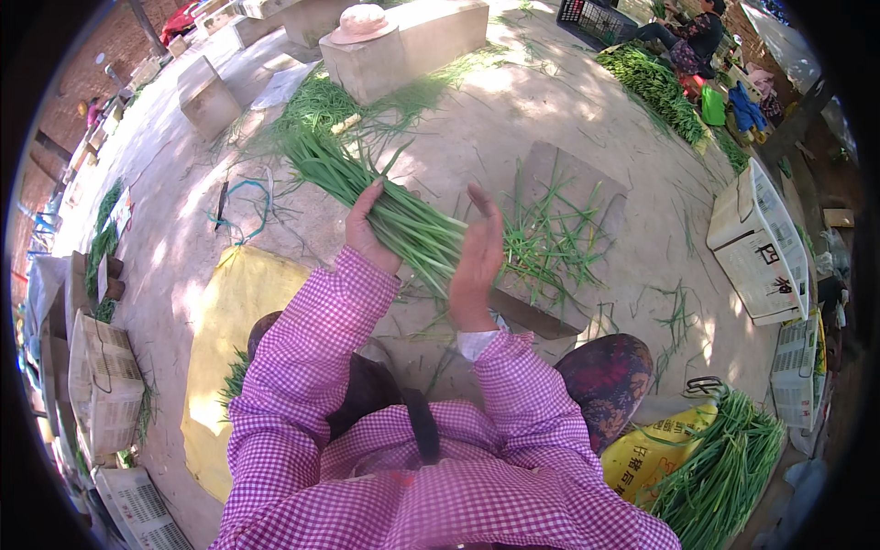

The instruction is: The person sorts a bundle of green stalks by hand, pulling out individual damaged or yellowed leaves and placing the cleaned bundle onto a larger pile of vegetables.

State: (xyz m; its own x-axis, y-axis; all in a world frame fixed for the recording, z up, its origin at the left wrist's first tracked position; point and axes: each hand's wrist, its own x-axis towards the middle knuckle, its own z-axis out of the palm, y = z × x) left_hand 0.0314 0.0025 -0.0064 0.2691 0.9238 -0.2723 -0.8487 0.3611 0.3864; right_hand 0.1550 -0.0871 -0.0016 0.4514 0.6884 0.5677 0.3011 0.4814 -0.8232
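gripped in l hand (pixel 371 238), green bunch (pixel 408 220) slants, tips upper-left, butts prob touching flat r hand (pixel 477 266).

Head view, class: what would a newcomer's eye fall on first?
The bundle of long green stalks comes first, mid-picture, in the left hand, with the right hand at its lower-right end. Next come the yellow sheet on the ground at left and the green heap at lower right.
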